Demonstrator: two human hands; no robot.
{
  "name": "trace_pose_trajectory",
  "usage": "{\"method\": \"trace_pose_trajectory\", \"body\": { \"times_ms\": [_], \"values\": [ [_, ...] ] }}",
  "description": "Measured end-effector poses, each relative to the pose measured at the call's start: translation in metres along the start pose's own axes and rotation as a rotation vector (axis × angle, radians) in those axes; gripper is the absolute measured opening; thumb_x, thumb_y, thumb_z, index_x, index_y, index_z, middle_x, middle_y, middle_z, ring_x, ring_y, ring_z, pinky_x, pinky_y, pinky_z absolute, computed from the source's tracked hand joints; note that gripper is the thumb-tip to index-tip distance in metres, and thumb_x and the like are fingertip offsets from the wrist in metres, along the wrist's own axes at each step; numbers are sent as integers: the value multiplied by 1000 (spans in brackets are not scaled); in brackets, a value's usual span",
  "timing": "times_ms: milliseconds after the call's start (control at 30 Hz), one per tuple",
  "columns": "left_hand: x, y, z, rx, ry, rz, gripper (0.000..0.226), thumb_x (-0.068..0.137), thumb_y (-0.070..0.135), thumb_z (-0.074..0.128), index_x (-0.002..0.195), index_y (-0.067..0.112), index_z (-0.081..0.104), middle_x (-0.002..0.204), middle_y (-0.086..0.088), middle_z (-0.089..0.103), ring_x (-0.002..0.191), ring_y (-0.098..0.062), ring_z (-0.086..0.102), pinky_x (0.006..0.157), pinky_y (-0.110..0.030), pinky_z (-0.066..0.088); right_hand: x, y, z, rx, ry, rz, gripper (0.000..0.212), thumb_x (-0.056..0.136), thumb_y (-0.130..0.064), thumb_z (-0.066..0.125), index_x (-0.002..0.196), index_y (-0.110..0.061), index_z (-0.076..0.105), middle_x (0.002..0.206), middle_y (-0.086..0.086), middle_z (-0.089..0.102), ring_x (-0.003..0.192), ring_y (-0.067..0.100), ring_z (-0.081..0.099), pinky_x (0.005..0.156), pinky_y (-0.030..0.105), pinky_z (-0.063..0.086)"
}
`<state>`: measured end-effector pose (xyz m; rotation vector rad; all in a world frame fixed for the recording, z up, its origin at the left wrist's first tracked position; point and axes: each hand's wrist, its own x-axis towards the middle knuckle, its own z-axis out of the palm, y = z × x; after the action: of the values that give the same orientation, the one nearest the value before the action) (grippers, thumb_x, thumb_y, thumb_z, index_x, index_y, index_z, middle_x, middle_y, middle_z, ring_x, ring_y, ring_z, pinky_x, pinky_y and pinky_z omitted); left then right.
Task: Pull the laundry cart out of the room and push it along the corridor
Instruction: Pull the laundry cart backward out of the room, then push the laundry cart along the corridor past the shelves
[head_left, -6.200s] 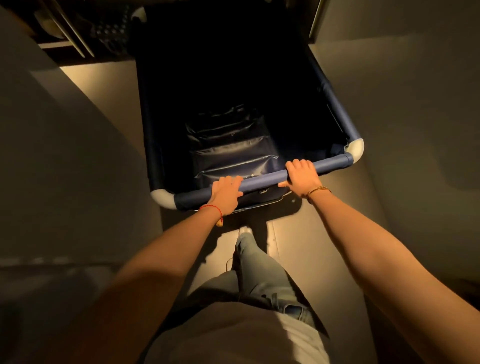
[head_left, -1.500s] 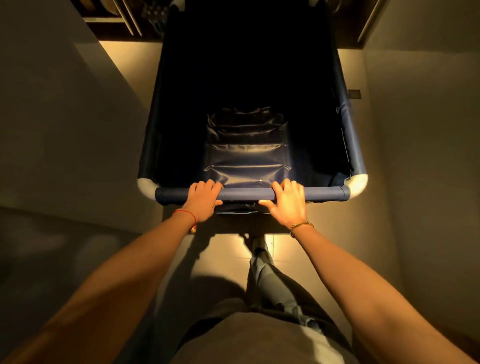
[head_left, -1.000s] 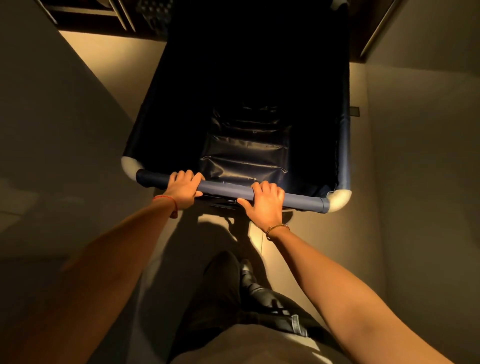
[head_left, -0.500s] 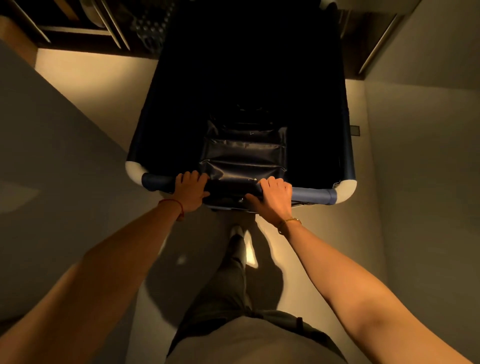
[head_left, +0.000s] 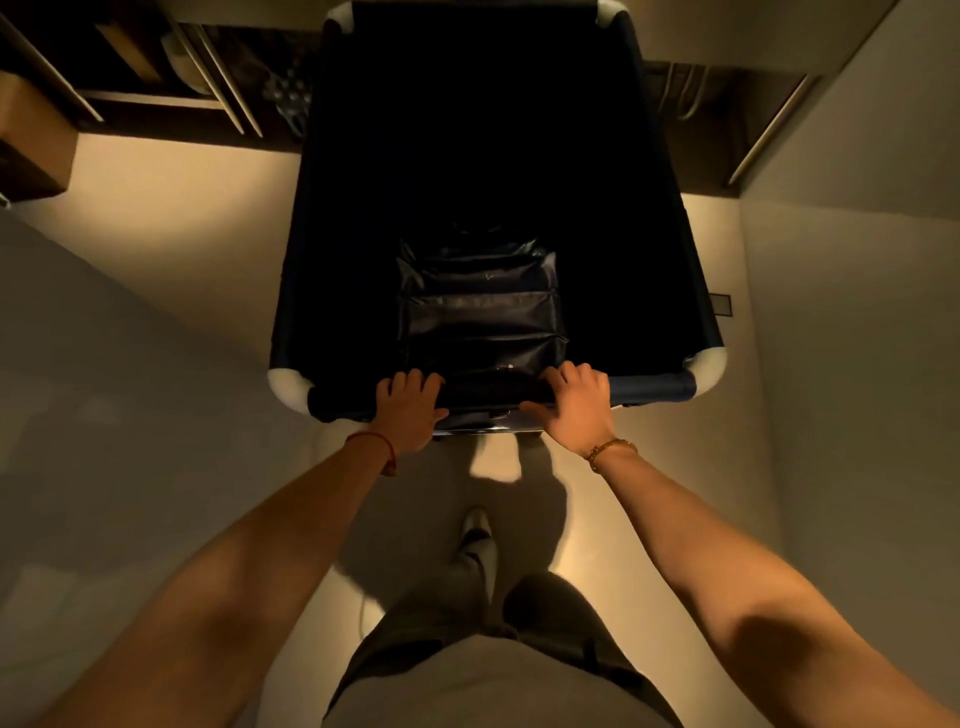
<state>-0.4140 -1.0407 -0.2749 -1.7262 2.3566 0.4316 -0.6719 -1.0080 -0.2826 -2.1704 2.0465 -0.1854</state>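
The laundry cart is a deep dark-blue fabric bin with white rounded corners, straight in front of me on a pale floor. Its near top rail runs across the middle of the view. My left hand, with a red cord at the wrist, is wrapped over the rail left of centre. My right hand, wearing a gold bracelet, grips the rail right of centre. Folded dark fabric lies at the bottom of the bin. The cart's far end reaches the top edge of the view.
A grey wall closes in on the left and another wall on the right. Dark shelving with metal rails stands beyond the cart at top left, a dark opening at top right. A cardboard box sits far left.
The cart has come further out toward me and squared up; its far white corners now show. My hands have kept the same hold on the rail and I have stepped back.
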Motion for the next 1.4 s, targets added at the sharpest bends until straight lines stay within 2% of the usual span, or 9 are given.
{"method": "trace_pose_trajectory", "body": {
  "times_ms": [200,400,533,667,833,1033,1200,1400],
  "values": [
    [34,7,-9,-18,6,-50,46,94,39,46,134,17,37,127,-14,45,115,-33,41,103,-46,28,45,20,-6,27,24,-50,55,80,-66,50,109,-20,58,99,7,60,91,28,51,81,39,36],
    [54,18,-18,-25,2,-94,48,95,39,44,136,14,35,127,-16,44,114,-34,42,103,-49,29,83,34,-14,-124,-59,-89,59,82,-71,40,112,-23,57,104,2,61,93,25,52,84,36,38],
    [67,28,-19,-53,19,-156,47,95,39,44,135,16,35,123,-13,47,110,-31,43,99,-43,29,106,53,-15,10,-93,-162,56,83,-65,49,113,-19,57,109,5,60,103,27,51,92,39,35],
    [77,45,-23,-99,21,-230,46,94,37,44,134,16,37,123,-13,46,112,-32,41,100,-45,29,131,71,-19,82,-91,-242,54,81,-62,55,110,-18,58,107,6,59,104,28,51,93,40,34],
    [86,71,-28,-140,40,-335,41,96,35,42,132,17,38,123,-13,45,112,-31,41,101,-45,28,161,93,-23,57,-147,-336,56,82,-64,52,112,-18,57,109,7,58,105,27,50,95,39,33],
    [96,103,-28,-203,59,-473,42,96,34,43,133,18,37,124,-12,46,114,-31,41,103,-45,27,195,113,-32,60,-202,-454,55,80,-61,58,112,-17,59,108,9,60,104,29,51,94,39,34],
    [107,126,-25,-257,109,-558,40,95,34,45,131,17,39,122,-13,47,111,-31,42,103,-46,27,226,126,-38,30,-272,-541,50,82,-59,57,114,-20,57,111,9,59,106,29,50,94,39,32],
    [128,139,-29,-318,132,-653,40,96,33,44,131,16,38,126,-13,45,115,-33,40,106,-47,25,269,128,-43,-28,-330,-642,55,83,-59,56,118,-17,56,118,13,58,110,32,49,95,39,33]
  ]
}}
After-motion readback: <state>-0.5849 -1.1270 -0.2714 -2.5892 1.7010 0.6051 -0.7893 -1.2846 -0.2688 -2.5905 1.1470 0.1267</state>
